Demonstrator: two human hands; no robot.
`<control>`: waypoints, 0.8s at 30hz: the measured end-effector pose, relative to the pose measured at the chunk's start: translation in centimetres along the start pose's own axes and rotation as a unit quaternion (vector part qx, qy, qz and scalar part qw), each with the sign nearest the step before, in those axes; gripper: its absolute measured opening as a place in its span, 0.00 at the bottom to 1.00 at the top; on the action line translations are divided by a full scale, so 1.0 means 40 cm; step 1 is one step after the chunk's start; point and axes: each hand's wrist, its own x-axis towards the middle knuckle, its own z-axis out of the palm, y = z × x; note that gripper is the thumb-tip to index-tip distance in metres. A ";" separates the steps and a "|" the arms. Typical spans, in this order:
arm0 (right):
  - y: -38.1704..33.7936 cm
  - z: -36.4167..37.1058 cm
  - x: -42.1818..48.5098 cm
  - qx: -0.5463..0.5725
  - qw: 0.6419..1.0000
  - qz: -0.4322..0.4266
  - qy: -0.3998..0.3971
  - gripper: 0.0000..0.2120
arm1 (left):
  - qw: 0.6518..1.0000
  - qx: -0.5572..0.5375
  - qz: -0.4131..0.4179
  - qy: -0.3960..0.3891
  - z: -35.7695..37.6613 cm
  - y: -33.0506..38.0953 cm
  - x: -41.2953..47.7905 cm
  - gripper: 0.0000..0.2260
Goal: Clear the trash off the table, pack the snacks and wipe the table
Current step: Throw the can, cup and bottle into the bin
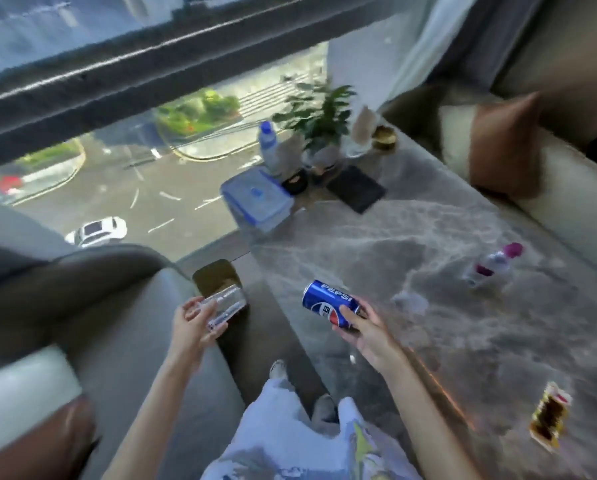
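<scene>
since both look like trash bound for the bin (217, 277) off the table's near-left corner, the left hand (189, 323) grips a clear bottle (226, 304) and the right hand (362, 327) a pepsi can (330, 303).

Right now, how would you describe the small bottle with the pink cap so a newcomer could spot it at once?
Start at the grey marble table that runs along the window. On its right side, near the cream sofa, a small clear bottle lies alone on its side. Its pink cap and pink label band set it apart from the taller upright blue-capped bottle by the potted plant.
</scene>
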 end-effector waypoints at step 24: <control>0.309 0.779 0.325 -0.012 0.980 0.188 -0.065 0.20 | 0.924 -0.301 -0.164 0.167 -0.491 0.066 0.351 0.26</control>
